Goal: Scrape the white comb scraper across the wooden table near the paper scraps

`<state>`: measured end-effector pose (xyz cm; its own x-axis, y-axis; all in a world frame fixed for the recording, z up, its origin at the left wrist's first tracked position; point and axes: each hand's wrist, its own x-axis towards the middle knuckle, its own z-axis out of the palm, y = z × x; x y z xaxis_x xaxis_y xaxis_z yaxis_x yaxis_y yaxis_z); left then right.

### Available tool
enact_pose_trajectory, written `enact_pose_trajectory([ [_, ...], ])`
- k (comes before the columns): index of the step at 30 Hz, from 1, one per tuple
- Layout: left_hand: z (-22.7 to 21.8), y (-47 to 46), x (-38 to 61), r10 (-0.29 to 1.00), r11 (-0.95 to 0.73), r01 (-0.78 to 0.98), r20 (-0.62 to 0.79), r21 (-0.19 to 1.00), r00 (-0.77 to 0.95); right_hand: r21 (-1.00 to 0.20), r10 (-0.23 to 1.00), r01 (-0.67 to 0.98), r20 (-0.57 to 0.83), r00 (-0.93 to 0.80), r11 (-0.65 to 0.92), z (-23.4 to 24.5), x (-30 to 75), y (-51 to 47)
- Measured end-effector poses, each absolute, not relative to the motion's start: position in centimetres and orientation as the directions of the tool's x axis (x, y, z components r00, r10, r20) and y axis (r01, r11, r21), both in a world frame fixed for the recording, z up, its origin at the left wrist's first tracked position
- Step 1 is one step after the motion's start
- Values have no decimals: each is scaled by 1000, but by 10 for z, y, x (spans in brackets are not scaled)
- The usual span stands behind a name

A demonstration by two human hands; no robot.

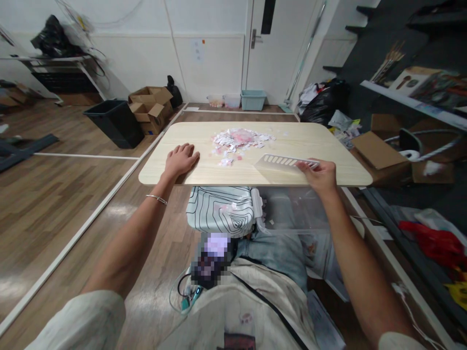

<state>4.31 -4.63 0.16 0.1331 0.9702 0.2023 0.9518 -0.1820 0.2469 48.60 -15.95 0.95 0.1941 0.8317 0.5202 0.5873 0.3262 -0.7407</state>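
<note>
The hands are kept well apart: the left hand (pixel 180 160) is laid palm down, holding nothing, at the near left of the worktop (pixel 328 146), while the right hand (pixel 321 176) is closed on a white slotted tool (pixel 286 161) (resting on the wood). A pile of paper scraps (pixel 239 141) is seen between them, slightly farther back.

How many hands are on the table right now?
2. The left hand lies flat near the front-left edge of the table. The right hand holds one end of the white slotted plastic piece at front right. No others show.
</note>
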Motion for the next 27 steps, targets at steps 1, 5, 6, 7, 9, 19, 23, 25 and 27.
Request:
enact_pose_trajectory([
  [1, 1, -46, 43, 970, -183, 951, 203, 250, 134, -755, 838, 569, 510, 197, 325, 7, 485, -159],
  [5, 1, -45, 42, 971, -183, 946, 202, 267, 130, -795, 857, 523, 469, 212, 306, -4, 483, -157],
  [6, 1, -45, 42, 971, -181, 946, 200, 269, 129, -796, 856, 524, 469, 218, 302, -6, 482, -157],
  [7, 1, -45, 42, 972, -179, 946, 197, 270, 127, -793, 853, 530, 471, 224, 299, -8, 482, -157],
  [9, 1, -44, 41, 974, -174, 947, 189, 268, 125, -784, 844, 547, 481, 235, 294, -11, 481, -156],
  [19, -1, -42, 40, 976, -170, 945, 184, 280, 121, -741, 837, 598, 508, 202, 305, -9, 480, -160],
  [23, 0, -43, 41, 974, -174, 948, 188, 267, 126, -748, 844, 593, 496, 202, 298, -9, 480, -161],
  [25, 0, -43, 41, 974, -177, 949, 188, 262, 129, -751, 847, 591, 492, 203, 295, -9, 480, -162],
  [27, 0, -44, 41, 973, -177, 948, 190, 264, 128, -750, 850, 593, 488, 197, 293, -8, 480, -163],
])
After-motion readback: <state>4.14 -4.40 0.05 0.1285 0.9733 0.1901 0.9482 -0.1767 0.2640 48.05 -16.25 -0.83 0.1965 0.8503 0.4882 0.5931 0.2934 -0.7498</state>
